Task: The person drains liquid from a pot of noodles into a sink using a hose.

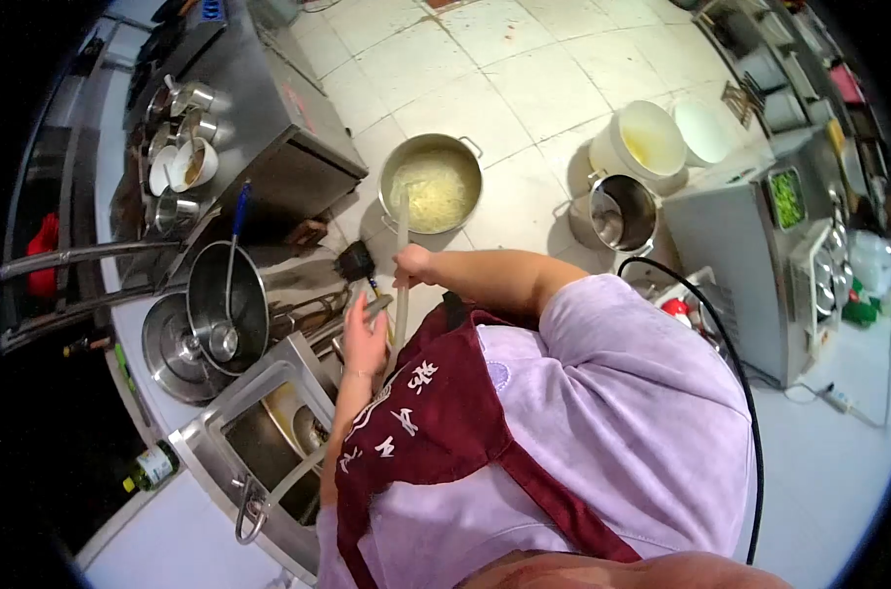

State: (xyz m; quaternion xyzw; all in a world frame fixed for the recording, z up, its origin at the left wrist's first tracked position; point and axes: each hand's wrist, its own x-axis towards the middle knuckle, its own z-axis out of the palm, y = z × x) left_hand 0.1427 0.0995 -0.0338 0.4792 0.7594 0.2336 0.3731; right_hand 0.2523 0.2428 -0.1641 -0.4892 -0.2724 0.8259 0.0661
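Note:
My right hand [413, 265] is closed around a translucent hose [402, 319]. The hose's far end points into a large metal pot [477, 187] on the floor. Pale yellow, shredded-looking contents [433, 196] fill the pot's inside; exactly what they are I cannot make out. My left hand [366, 341] is beside the hose, lower down, with its fingers stretched out and nothing visible in them. Behind my left forearm, another stretch of hose runs from the faucet [249, 515] at the metal sink [202, 432].
Left of me stand a deep wok-like pan [198, 285] holding a blue-handled ladle [237, 221], and a steel counter [269, 108] with several small pots and bowls. To the right, a white bucket [612, 147] and a steel pot [585, 221] stand on the tiled floor near a cabinet [730, 265].

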